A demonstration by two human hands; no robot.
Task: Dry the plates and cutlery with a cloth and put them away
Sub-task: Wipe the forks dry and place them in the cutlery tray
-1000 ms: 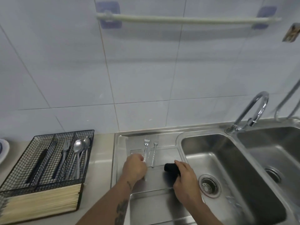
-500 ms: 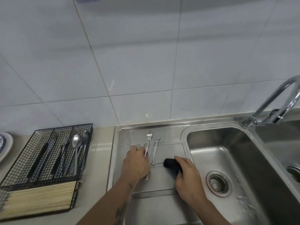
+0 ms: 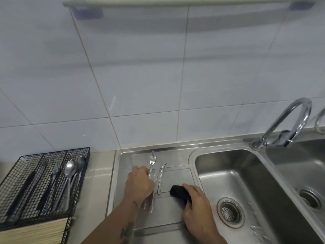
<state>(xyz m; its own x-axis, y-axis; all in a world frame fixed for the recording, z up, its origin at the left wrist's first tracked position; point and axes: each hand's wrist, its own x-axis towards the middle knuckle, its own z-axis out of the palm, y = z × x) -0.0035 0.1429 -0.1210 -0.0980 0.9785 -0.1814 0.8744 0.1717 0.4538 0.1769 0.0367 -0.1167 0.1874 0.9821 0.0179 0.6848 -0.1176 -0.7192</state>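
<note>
Tiled wall [image 3: 140,76] fills the upper frame, pale, with thin grout lines; a towel rail [image 3: 175,0] runs along the top edge. No brand, label or writing is readable anywhere in view. Landmark: the steel sink [image 3: 228,173], a double basin, with a round drain strainer [image 3: 230,212] in its left basin and a curved tap [image 3: 288,124] standing behind it at the rim. Left of the sink, joined to it, the steel draining board [image 3: 175,217]. Further left of the sink, on the beige counter [image 3: 98,182], a black wire cutlery tray [image 3: 44,184] with long compartments; spoons [image 3: 69,175] lie in the compartment nearest the sink, forks in the next one over, dark-handled pieces in the compartments further from the sink. A pale wood-grain block sits at the near end of the tray. On the draining board, left of the sink, two forks lie side by side, tines toward the wall: the larger fork [image 3: 152,162] and, just nearer the sink, the smaller fork [image 3: 162,173]. Left hand [image 3: 139,185]: fingers curled down over the larger fork's handle, closed on it; handle ends show below the palm. Right hand [image 3: 197,205]: closed around a rolled black cloth [image 3: 180,192], which rests on the board just beside the sink's left rim, apart from the forks.
</note>
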